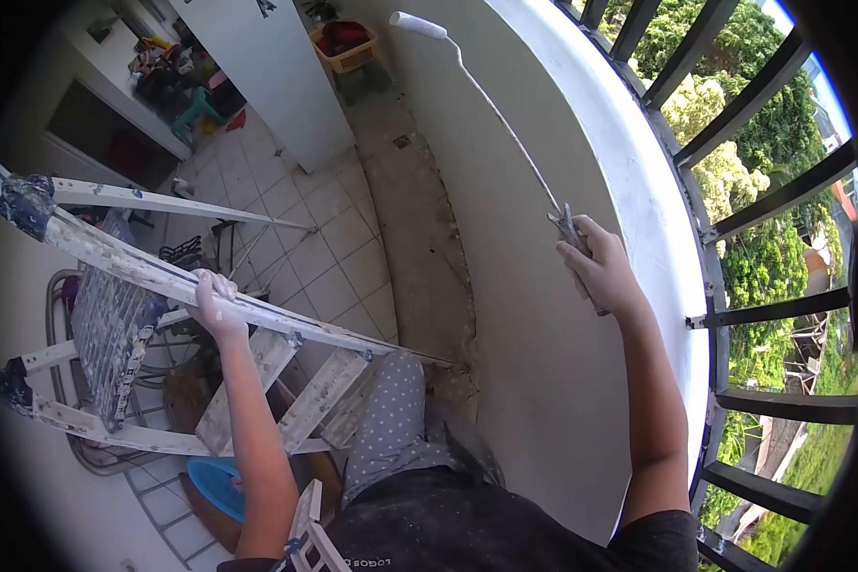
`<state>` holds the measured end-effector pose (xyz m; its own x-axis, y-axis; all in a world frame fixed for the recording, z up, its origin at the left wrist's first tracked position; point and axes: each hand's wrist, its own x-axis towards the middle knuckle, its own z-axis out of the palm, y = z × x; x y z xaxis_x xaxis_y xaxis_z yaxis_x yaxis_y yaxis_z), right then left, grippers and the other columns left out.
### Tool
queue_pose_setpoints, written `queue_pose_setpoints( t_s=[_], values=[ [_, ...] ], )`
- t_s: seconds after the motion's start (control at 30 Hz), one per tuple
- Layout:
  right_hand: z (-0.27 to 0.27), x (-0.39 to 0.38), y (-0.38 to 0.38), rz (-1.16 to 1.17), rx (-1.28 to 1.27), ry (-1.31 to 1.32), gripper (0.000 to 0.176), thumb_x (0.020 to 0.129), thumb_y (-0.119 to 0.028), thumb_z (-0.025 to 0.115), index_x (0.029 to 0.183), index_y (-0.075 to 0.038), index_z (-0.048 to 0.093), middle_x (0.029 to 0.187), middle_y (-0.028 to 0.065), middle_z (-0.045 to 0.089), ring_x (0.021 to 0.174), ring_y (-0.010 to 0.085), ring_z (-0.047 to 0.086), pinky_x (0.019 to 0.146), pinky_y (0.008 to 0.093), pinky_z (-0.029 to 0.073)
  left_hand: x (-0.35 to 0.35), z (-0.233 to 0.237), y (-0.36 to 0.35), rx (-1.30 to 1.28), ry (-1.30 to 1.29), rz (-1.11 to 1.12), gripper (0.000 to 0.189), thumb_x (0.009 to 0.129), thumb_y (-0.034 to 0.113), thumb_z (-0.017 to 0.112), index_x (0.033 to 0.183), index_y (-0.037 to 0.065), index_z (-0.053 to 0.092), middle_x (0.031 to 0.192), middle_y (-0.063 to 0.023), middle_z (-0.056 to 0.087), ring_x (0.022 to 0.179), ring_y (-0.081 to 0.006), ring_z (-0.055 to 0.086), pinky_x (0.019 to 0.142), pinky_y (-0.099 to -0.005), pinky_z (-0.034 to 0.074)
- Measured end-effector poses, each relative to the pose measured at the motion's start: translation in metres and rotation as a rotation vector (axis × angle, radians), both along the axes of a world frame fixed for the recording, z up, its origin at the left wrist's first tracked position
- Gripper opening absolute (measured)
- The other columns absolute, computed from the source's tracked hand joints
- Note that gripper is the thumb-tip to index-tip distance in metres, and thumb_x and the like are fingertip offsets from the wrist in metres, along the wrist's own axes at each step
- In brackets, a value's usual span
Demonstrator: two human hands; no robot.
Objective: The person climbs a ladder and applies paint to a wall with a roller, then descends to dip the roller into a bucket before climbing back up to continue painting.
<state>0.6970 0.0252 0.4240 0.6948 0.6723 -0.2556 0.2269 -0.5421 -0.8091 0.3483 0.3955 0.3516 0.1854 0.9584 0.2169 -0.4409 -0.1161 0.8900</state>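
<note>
My right hand (601,264) is wrapped round the handle of a paint roller (500,114). The roller's long thin rod reaches up and to the left, ending in a white sleeve (418,26) in front of the low wall (534,276). On the left, my left hand (216,300) grips the side rail of a paint-spattered stepladder (129,253). White smears show on the fingers of this hand. The ladder's steps (324,396) lie close to my leg in dotted grey trousers (388,410).
Black metal bars (753,214) line the right side above the white ledge (629,153). An orange basket (351,55) stands at the back near a pillar (272,86). Below the ladder are a blue basin (217,486) and tiled floor (338,253). Farther back is a green stool (197,112).
</note>
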Motion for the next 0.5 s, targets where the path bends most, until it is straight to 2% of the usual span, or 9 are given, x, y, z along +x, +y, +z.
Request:
queue_pose_setpoints(
  t_s=[0.17,0.37,0.47,0.5],
  values=[
    [0.008,-0.003,0.001,-0.015,-0.007,-0.029,0.029,0.087,-0.014,0.059,0.109,0.004,0.055,0.062,0.0045,0.052,0.048,0.0111,0.049,0.045,0.0292,0.039,-0.002,-0.001,-0.001,-0.001,0.014,-0.007,0.013,0.084,0.016,0.058,0.083,0.01,0.046,0.06,0.0026,0.038,0.049,-0.0063,0.037,0.047,-0.0213,0.031],
    [0.0,-0.002,-0.002,-0.049,0.151,0.123,0.026,0.089,-0.011,0.057,0.11,0.005,0.055,0.059,0.0009,0.048,0.043,0.0076,0.045,0.041,0.026,0.034,0.002,0.002,-0.005,0.001,0.008,0.006,0.013,0.086,0.017,0.056,0.082,0.011,0.045,0.06,0.0027,0.036,0.049,-0.0063,0.036,0.047,-0.0213,0.031],
    [0.006,-0.006,-0.002,-0.052,0.221,0.119,0.021,0.09,-0.008,0.055,0.107,0.004,0.054,0.058,-0.0008,0.046,0.041,0.0056,0.043,0.039,0.0235,0.032,0.008,0.01,-0.011,-0.045,0.034,0.06,0.014,0.085,0.017,0.056,0.08,0.011,0.044,0.059,0.0018,0.036,0.049,-0.0074,0.035,0.049,-0.0224,0.03],
    [0.005,-0.008,-0.001,-0.049,0.267,0.139,0.012,0.091,-0.004,0.052,0.101,0.001,0.05,0.059,-0.0022,0.044,0.038,0.0033,0.039,0.035,0.0193,0.03,0.008,0.012,-0.012,-0.029,0.033,0.067,0.015,0.084,0.017,0.057,0.08,0.01,0.044,0.059,0.001,0.037,0.049,-0.0083,0.035,0.049,-0.023,0.03]
  ],
)
